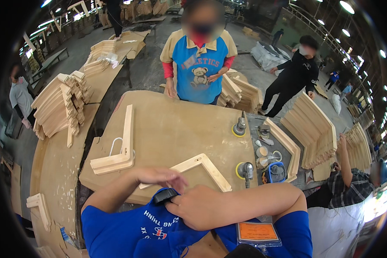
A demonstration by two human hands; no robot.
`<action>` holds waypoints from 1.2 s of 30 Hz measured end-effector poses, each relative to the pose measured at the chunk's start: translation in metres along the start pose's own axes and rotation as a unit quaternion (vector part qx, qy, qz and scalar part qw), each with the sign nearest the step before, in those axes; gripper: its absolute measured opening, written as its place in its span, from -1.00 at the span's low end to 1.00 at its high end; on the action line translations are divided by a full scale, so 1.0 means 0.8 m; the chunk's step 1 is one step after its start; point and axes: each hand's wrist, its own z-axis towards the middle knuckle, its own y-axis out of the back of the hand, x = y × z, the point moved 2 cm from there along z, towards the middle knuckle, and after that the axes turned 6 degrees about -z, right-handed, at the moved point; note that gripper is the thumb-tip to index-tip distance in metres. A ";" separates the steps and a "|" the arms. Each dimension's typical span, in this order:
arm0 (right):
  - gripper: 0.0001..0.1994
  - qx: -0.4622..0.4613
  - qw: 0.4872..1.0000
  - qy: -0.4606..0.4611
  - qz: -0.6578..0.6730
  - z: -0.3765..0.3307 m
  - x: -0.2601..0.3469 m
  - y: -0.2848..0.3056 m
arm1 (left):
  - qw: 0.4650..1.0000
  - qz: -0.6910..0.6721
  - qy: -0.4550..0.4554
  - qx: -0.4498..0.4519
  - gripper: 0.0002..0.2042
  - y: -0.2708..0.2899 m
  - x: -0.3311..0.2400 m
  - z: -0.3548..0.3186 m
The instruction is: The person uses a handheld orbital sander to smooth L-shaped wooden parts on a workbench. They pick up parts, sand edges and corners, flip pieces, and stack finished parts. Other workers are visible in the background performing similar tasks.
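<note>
My left hand (162,176) is raised in front of my chest, fingers stretched out and a little blurred, with nothing seen in it. Just right of it, my right hand (198,208) is curled against my blue shirt, beside a small black object (164,196) at the chest. Whatever its fingers grip is hidden. Beyond my hands, an angled wooden frame piece (213,171) lies on the cardboard-covered table (180,124), touched by neither hand. Farther left lie more L-shaped wooden pieces (128,133), one against another.
Two disc sanders (240,127) (245,171) rest along the table's right side. Past them are small round containers (262,151), a blue-rimmed item (276,173) and stacked angled wood (307,131). A co-worker (200,73) stands across the table. More wood is piled at left (60,105).
</note>
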 end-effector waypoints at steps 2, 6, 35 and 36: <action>-0.78 0.003 1.000 -0.002 -0.007 0.001 -0.003 0.001 | 1.000 -0.011 -0.020 0.007 -0.28 -0.008 0.036 0.009; -0.84 0.027 0.999 0.014 -0.019 0.008 0.000 0.000 | 0.995 -0.078 -0.041 0.051 -0.40 -0.008 0.062 0.014; -0.64 0.053 0.997 0.019 -0.049 0.026 0.003 -0.027 | 0.975 -0.067 -0.153 0.149 -0.09 -0.025 0.027 0.018; -0.64 0.025 0.998 0.030 -0.054 0.025 0.002 -0.024 | 0.963 -0.065 -0.192 0.175 0.00 -0.026 0.021 0.016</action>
